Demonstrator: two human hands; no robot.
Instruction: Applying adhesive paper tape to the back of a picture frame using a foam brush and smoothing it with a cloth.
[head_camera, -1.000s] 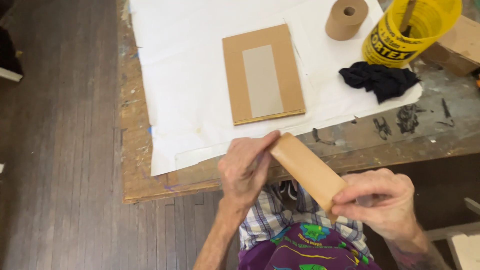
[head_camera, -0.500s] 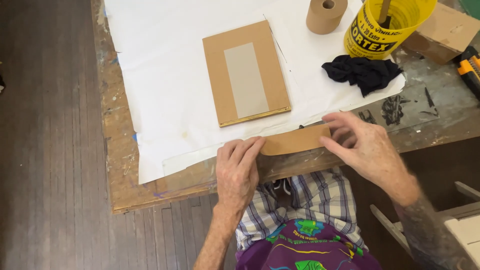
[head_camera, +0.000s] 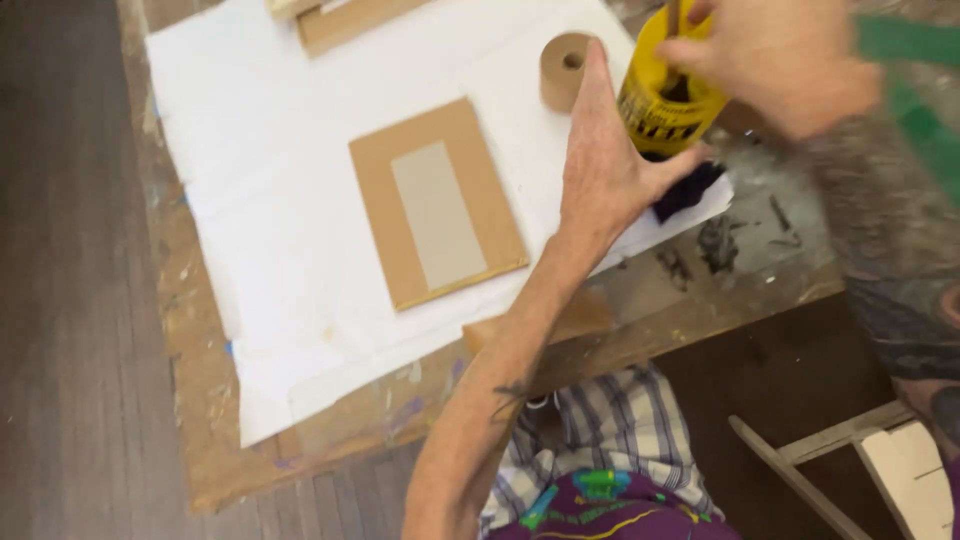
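Upper right of the frame: the left hand (head_camera: 610, 165) reaches across the white paper sheet (head_camera: 260, 220), fingers flat and stretched toward the roll of brown tape (head_camera: 565, 70), thumb spread wide against the foot of the yellow tub (head_camera: 668, 95), bracing it, nothing gripped. The right hand (head_camera: 775, 60) hovers blurred over the tub's mouth, fingers curled at a handle standing in it; whether it has closed on it I cannot tell. That tub looks a rigid, smooth plastic thing, likely slick and tippy, best steadied low on its wall. A dark rag (head_camera: 688, 190) lies just below it. Centre frame, a brown board with a grey panel (head_camera: 437, 205) lies flat on the paper.
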